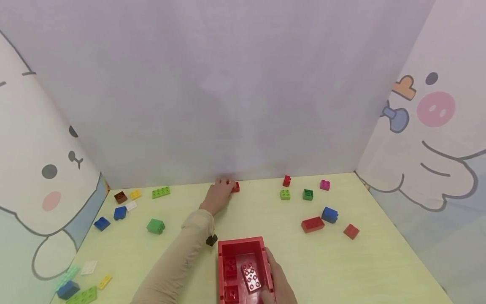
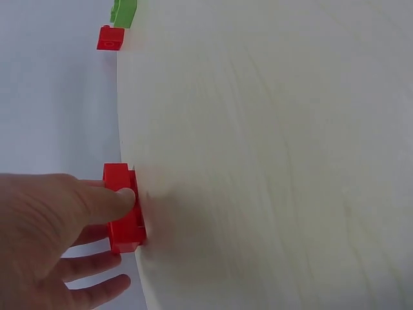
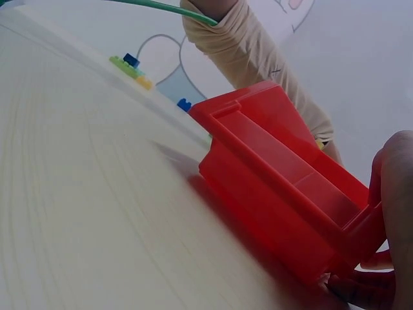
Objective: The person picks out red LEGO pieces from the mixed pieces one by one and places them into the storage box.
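A red brick [image 2: 127, 227] is pinched at the middle of the desk's far edge, close against the backdrop, by the left hand [image 1: 218, 197]; its thumb is laid over the near side, with the fingers [image 2: 90, 265] set behind and around the brick. Nearer the person, a red box [image 1: 241, 244] is held at its right wall by the right hand [image 1: 280, 280], with the thumb hooked over the rim and into the interior, where loose red pieces, among them a studded brick [image 1: 251, 277], can be seen. The grip on the far brick would best be kept square across its body, so that it is not twisted or flicked into the backdrop, and the brick would best be raised clear before being drawn back; meanwhile, the box should be kept steady and its wall should not be squeezed inward. The desk [image 1: 262, 211] is finished in pale yellow with a faint wood grain. Bricks are scattered down its left side, from a brown brick [image 1: 120, 197] near the far left corner to a blue brick [image 1: 68, 290] toward the near left; on the right, a magenta brick [image 1: 324, 185] is seen near the far edge and a long red brick [image 1: 313, 224] farther forward. The space is closed off by a plain lilac-grey backdrop [image 1: 235, 84], flanked by a left panel [image 1: 22, 169] and a right panel [image 1: 417, 147], both printed with large cartoon animals.
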Available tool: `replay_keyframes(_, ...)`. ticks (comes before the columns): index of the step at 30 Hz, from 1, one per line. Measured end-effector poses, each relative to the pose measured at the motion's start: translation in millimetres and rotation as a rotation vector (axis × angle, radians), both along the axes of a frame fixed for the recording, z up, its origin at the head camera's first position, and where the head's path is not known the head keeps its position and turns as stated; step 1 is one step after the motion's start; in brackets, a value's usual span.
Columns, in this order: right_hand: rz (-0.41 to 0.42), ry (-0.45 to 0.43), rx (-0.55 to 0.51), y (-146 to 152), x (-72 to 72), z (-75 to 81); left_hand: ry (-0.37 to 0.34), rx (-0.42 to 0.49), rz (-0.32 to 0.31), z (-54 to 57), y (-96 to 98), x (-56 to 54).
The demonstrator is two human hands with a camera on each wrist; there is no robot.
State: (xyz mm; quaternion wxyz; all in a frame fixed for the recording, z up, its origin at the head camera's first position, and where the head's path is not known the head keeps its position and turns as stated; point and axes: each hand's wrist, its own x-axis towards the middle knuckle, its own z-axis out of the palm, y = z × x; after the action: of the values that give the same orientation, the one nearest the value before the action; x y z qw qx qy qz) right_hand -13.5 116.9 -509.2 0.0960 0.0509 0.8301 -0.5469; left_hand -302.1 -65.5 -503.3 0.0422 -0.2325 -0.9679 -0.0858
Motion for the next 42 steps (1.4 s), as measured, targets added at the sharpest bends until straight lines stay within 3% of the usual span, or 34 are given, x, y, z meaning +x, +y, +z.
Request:
replay_keyframes(10,-0.004,-0.006,0.001,-1,-1.5,1.3,0.038,-0.064,0.005,-1.4,-6.1,-0.7)
replay_keyframes(18,-0.027,-0.019,-0.01,-2,-3.3,-2.3,0.025,-0.044,-0.004,1.4,-9.9,1.1)
replay_keyframes(32,-0.009,-0.013,0.005,2,-5.9,-4.4,0.055,0.029,0.002,34.0,-17.6,12.6)
replay_keyframes(42,-0.006,-0.017,0.001,1,-5.2,-4.2,0.062,0.026,0.002,40.1,-22.1,26.5)
